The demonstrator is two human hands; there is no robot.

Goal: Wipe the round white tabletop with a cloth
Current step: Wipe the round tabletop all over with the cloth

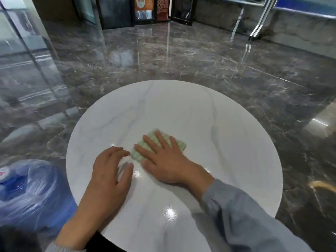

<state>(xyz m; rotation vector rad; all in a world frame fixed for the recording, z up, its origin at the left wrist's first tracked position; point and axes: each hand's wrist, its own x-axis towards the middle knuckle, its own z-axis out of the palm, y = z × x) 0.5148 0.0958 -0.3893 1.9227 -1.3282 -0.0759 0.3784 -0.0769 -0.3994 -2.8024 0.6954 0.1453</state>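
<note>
The round white tabletop (209,113) with faint grey veins fills the middle of the view. A small folded green-and-white checked cloth (179,144) lies near its centre. My right hand (163,159) lies flat on the cloth with straight, spread fingers pressing it onto the surface. My left hand (109,171) rests on the tabletop just left of the cloth, its fingers bent with the tips touching the surface, holding nothing. Both forearms come in from the bottom edge in grey sleeves.
A large blue water bottle (31,190) wrapped in clear plastic stands on the floor by the table's left edge. Glossy dark marble floor (181,57) surrounds the table. Glass panels stand at the far left, dark framed displays at the back.
</note>
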